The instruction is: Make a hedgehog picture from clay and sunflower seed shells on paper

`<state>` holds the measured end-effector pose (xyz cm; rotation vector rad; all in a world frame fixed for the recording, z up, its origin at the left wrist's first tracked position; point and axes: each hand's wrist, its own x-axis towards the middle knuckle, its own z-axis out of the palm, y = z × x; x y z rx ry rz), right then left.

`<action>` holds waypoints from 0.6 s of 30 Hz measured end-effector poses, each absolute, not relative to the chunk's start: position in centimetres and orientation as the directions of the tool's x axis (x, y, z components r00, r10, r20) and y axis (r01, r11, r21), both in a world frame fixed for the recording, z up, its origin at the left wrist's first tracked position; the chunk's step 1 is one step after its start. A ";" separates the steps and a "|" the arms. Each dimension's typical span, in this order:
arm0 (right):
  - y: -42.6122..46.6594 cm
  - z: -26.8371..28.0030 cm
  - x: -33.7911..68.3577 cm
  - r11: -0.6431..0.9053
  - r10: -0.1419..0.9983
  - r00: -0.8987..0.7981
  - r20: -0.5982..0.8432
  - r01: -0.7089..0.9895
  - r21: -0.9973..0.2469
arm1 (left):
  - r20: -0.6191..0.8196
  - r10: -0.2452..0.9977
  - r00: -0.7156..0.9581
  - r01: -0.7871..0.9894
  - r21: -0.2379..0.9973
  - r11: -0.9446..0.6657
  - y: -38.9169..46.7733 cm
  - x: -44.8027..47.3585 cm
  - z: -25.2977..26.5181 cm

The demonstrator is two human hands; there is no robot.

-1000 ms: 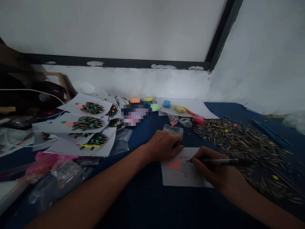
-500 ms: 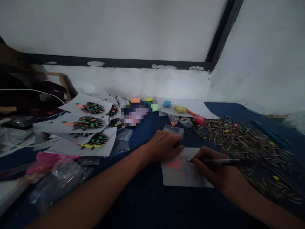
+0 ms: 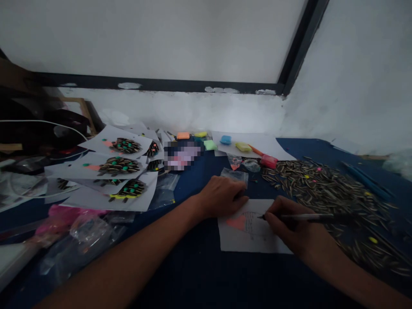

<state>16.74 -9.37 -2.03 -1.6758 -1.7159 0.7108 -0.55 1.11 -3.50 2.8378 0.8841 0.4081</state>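
Observation:
A black pen (image 3: 305, 217) is pinched in my right hand (image 3: 301, 227), its tip close over a small white paper (image 3: 234, 244). Rows of small dark marks cover part of that paper, beside a solid orange-pink shape (image 3: 236, 222) that tapers to the left. My left hand (image 3: 223, 197) rests at the paper's upper left edge with its fingers curled in. I see nothing held in it, though its palm side is hidden. Just behind that hand is a clear plastic bag (image 3: 236, 175).
Striped sunflower seeds (image 3: 334, 193) spread over the blue cloth (image 3: 189, 266) at right. Papers with seed-covered hedgehog shapes (image 3: 119, 166) overlap at left, near crumpled plastic (image 3: 92, 231). Coloured clay packs (image 3: 243, 147) lie along the back; a red one (image 3: 268, 161) sits by the seeds.
My right hand and the pen have shifted slightly right across the paper, uncovering more of the marks. My left hand stays in place.

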 end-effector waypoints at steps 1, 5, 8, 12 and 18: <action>-9.4 -2.0 16.7 0.042 0.997 0.016 0.070 0.659 -0.751 | 0.220 0.571 0.791 0.532 0.213 -0.819 1.1 -0.5 -3.6; -9.3 -2.0 16.8 0.050 0.997 0.008 0.073 0.659 -0.751 | 0.239 0.564 0.790 0.526 0.210 -0.825 1.2 -0.6 -3.8; -9.3 -2.3 17.0 0.053 0.998 -0.014 0.058 0.659 -0.750 | 0.246 0.568 0.786 0.528 0.210 -0.823 1.2 -0.6 -3.9; -9.4 -2.6 17.2 0.034 0.999 -0.025 0.023 0.651 -0.758 | 0.260 0.558 0.788 0.517 0.211 -0.829 1.3 -0.6 -3.9; -9.3 -2.6 17.2 0.060 0.998 -0.038 0.046 0.677 -0.733 | 0.262 0.561 0.786 0.522 0.206 -0.828 1.3 -0.6 -3.9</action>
